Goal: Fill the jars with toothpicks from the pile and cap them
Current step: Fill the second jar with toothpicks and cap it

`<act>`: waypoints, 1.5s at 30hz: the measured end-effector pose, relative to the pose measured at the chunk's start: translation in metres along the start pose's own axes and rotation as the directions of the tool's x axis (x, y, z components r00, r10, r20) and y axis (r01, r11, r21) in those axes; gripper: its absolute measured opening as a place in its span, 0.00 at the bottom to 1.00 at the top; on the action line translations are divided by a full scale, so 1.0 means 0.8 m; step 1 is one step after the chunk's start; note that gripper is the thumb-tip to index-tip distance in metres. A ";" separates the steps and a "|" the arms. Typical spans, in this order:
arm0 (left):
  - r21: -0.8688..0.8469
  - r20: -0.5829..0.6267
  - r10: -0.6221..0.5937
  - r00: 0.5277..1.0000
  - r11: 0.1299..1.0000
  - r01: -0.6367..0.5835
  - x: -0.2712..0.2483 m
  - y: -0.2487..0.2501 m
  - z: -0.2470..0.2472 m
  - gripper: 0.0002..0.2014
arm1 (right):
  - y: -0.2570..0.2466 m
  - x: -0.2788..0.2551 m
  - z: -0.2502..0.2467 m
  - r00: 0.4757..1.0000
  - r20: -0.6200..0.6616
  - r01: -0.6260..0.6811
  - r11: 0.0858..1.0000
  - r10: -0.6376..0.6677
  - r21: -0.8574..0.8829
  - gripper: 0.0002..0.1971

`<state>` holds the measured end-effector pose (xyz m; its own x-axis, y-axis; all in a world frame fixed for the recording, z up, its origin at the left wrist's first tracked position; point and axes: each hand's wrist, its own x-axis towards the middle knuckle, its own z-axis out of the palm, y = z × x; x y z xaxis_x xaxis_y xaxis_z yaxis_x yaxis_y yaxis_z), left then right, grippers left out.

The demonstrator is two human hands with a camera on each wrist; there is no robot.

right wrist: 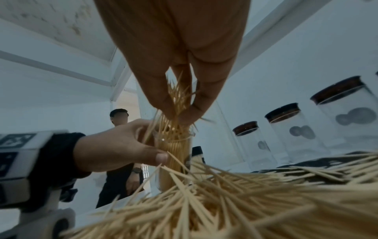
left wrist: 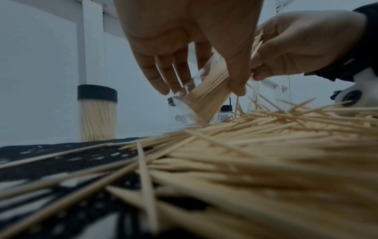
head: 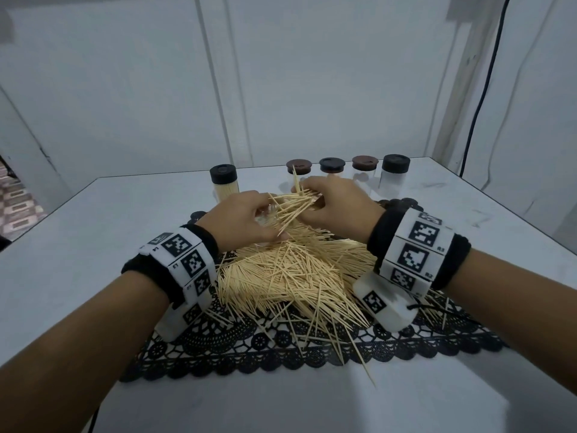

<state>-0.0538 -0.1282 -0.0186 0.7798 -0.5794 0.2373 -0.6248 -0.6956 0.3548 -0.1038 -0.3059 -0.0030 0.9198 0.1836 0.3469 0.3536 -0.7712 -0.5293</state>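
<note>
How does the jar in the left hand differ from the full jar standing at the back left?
The held jar is tilted and uncapped, with toothpicks sticking out; the back-left jar stands upright, capped black. The left hand grips the held jar; nothing touches the back-left jar. Both are clear and hold toothpicks.

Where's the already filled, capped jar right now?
In the head view the filled jar stands upright at the far left of the jar row, on the table just beyond the left hand, apart from the four empty capped jars.
</note>
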 end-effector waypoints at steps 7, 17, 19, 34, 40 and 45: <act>0.006 -0.032 -0.009 0.999 1.000 0.009 0.000 0.001 0.000 0.21 | 0.001 0.000 0.002 0.996 -0.058 0.065 0.998 -0.064 0.012 0.13; -0.016 -0.054 -0.027 0.998 1.000 0.026 0.000 0.001 0.001 0.18 | 0.001 0.002 0.011 0.993 -0.079 0.090 0.996 -0.091 -0.009 0.19; -0.036 -0.056 -0.038 0.998 0.999 0.036 -0.001 0.002 0.001 0.16 | 0.000 0.002 0.012 0.993 -0.081 0.089 0.995 -0.086 0.037 0.23; -0.060 -0.087 -0.039 0.995 0.998 0.034 -0.001 0.001 0.001 0.21 | 0.006 0.003 0.014 0.950 -0.258 0.209 0.973 -0.178 0.100 0.09; -0.115 -0.077 -0.041 0.996 0.993 0.032 -0.003 0.005 0.000 0.31 | 0.005 0.006 0.023 0.932 -0.278 0.256 0.966 -0.235 0.044 0.11; -0.115 -0.080 -0.080 0.994 0.991 0.071 -0.004 0.007 -0.001 0.27 | 0.002 0.003 0.013 0.925 -0.312 0.256 0.963 -0.219 0.083 0.02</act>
<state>-0.0596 -0.1296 -0.0164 0.8281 -0.4857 0.2799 -0.5593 -0.6814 0.4721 -0.0992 -0.3006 -0.0109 0.7202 0.1483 0.6778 0.5899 -0.6452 -0.4855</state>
